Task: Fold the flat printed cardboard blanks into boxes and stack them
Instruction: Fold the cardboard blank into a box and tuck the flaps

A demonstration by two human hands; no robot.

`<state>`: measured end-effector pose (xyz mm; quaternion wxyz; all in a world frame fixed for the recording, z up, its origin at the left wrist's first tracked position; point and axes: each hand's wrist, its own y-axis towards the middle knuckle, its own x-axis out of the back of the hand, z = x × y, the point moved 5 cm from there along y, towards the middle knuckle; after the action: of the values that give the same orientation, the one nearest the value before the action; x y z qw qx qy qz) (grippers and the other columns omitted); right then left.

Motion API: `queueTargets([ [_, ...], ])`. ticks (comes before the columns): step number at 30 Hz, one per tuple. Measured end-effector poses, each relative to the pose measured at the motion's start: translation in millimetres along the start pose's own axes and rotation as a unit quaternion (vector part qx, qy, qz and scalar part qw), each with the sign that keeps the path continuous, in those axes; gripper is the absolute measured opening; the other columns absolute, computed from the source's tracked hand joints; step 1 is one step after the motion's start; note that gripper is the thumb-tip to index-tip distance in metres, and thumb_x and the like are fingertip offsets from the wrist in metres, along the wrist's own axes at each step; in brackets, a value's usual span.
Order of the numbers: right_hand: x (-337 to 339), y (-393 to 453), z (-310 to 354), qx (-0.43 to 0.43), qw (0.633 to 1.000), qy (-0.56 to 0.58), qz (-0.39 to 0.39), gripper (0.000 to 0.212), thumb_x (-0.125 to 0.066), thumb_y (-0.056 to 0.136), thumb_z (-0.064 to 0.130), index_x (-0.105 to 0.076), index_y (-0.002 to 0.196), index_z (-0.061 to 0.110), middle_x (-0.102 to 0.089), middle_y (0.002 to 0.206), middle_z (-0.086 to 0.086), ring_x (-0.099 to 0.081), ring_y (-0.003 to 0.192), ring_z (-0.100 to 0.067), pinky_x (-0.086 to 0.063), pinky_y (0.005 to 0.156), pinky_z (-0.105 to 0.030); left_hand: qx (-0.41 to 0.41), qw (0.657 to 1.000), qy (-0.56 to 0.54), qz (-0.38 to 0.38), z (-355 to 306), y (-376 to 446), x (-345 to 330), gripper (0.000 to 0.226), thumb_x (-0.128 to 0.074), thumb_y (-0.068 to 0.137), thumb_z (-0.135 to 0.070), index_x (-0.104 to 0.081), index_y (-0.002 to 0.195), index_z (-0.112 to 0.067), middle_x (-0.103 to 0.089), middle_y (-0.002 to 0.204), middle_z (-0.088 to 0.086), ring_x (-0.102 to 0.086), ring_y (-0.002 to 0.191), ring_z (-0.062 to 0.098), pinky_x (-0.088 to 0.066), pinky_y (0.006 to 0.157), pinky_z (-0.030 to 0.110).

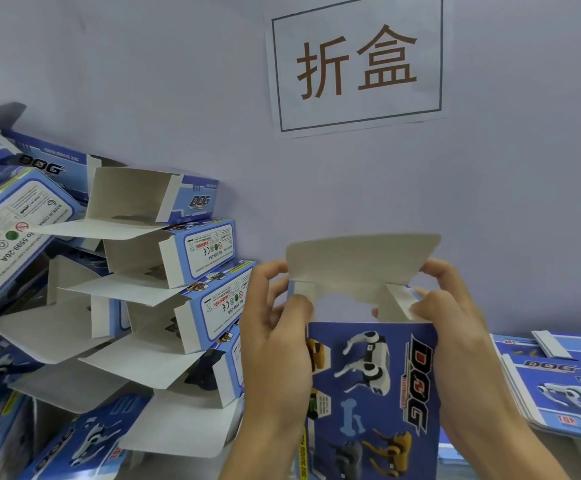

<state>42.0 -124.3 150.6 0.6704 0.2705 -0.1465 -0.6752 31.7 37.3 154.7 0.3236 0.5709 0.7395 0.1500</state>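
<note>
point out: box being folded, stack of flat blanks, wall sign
box being folded (372, 375): head view, printed front panel
stack of flat blanks (559, 382): head view, top sheet
wall sign (356, 62): head view, centre of paper

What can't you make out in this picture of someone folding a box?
- Head view: bottom of the held box, cut off by the lower edge.
- Fine print on the stacked boxes: too small.
- Flat blanks: pile runs past the right edge.
- Left hand and right hand hide the box's sides.

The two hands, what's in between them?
In the head view, the blue dog box sits between the left hand and right hand. Each hand grips one side near its open top, with the big white flap standing up.
</note>
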Motion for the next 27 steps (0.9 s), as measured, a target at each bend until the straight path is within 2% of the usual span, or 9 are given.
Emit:
queueTargets([
  [2,0.6,-1.6,0.9,0.017,1.000,0.021,0.005,0.025,-0.040,0.079,0.031,-0.062,0.090,0.029,-0.072,0.082,-0.012,-0.068,0.066,-0.032,-0.049,0.061,-0.045,-0.029,0.999,-0.022,-0.004,-1.5,-1.5,1.1,0.010,-0.056,0.081,-0.029,-0.065,0.085,-0.028,-0.071,0.099,-0.002,-0.068,0.085,0.010,-0.055,0.059,0.028],
  [6,1.9,-6.3,-4.3,-0.007,0.992,0.120,0.036,0.037,-0.037,0.076,0.029,-0.069,0.084,0.014,-0.073,0.091,-0.018,-0.070,0.070,-0.036,-0.053,0.058,-0.040,-0.020,0.993,-0.114,-0.027,4.7,-3.3,9.4,0.031,-0.039,0.079,-0.030,-0.070,0.074,-0.023,-0.072,0.118,0.004,-0.066,0.113,0.029,-0.052,0.088,0.048],
  [11,-1.8,-8.7,-1.3,-0.020,0.991,0.129,0.024,0.041,-0.038,0.077,0.032,-0.070,0.091,0.010,-0.072,0.092,-0.021,-0.067,0.071,-0.036,-0.050,0.066,-0.042,-0.024,0.997,-0.065,-0.041,4.7,-2.3,8.9,0.031,-0.039,0.079,-0.031,-0.070,0.075,-0.026,-0.073,0.112,-0.002,-0.066,0.113,0.024,-0.053,0.090,0.049],
  [13,-7.1,-0.2,6.3,-0.029,0.992,0.115,0.053,0.039,-0.036,0.092,0.023,-0.067,0.112,0.011,-0.067,0.106,-0.020,-0.062,0.084,-0.033,-0.046,0.084,-0.047,-0.035,0.998,-0.050,-0.033,1.3,-3.3,5.6,0.032,-0.039,0.084,-0.034,-0.070,0.092,-0.033,-0.072,0.108,-0.015,-0.067,0.108,0.011,-0.057,0.082,0.034],
  [16,-3.2,0.8,16.7,-0.002,0.991,0.029,0.131,0.062,-0.043,0.097,-0.007,-0.043,0.144,0.032,-0.057,0.137,-0.005,-0.062,0.110,-0.023,-0.046,0.104,-0.044,0.004,0.996,-0.078,-0.033,1.1,0.7,5.6,0.036,-0.052,0.086,-0.039,-0.061,0.117,-0.054,-0.062,0.127,-0.022,-0.064,0.116,0.009,-0.060,0.077,0.030],
  [18,-8.7,-7.6,18.6,-0.020,0.986,0.023,0.162,0.077,-0.068,0.079,0.011,-0.044,0.134,0.059,-0.067,0.128,0.001,-0.071,0.104,-0.030,-0.058,0.084,-0.045,0.038,0.995,-0.089,-0.023,3.8,2.7,7.5,0.036,-0.057,0.090,-0.039,-0.057,0.122,-0.057,-0.060,0.133,-0.014,-0.066,0.114,0.015,-0.060,0.072,0.031],
  [21,12.1,-8.8,18.0,0.046,0.996,-0.050,0.056,0.081,-0.086,0.067,0.034,-0.045,0.132,0.060,-0.071,0.114,0.017,-0.073,0.098,-0.015,-0.061,0.074,-0.032,0.055,0.995,-0.081,0.005,8.3,4.7,8.8,0.041,-0.051,0.083,-0.050,-0.060,0.123,-0.047,-0.069,0.120,-0.013,-0.068,0.109,0.012,-0.056,0.088,0.039],
  [24,40.2,-4.3,16.3,0.045,0.994,-0.034,-0.092,0.066,-0.076,0.067,0.060,-0.052,0.129,0.055,-0.065,0.130,0.005,-0.060,0.123,-0.023,-0.050,0.099,-0.051,0.047,0.998,-0.019,0.021,8.0,8.2,11.8,0.037,-0.049,0.081,-0.048,-0.066,0.113,-0.044,-0.071,0.116,-0.014,-0.066,0.111,0.005,-0.050,0.097,0.038],
  [27,59.3,3.6,22.1,-0.061,0.992,0.046,-0.102,0.043,-0.076,0.071,0.023,-0.070,0.113,0.025,-0.077,0.080,0.006,-0.075,0.075,-0.012,-0.060,0.062,-0.028,0.060,0.996,0.045,0.039,10.4,13.9,20.6,0.018,-0.059,0.093,-0.032,-0.072,0.102,-0.042,-0.073,0.112,-0.011,-0.068,0.106,0.007,-0.053,0.093,0.037],
])
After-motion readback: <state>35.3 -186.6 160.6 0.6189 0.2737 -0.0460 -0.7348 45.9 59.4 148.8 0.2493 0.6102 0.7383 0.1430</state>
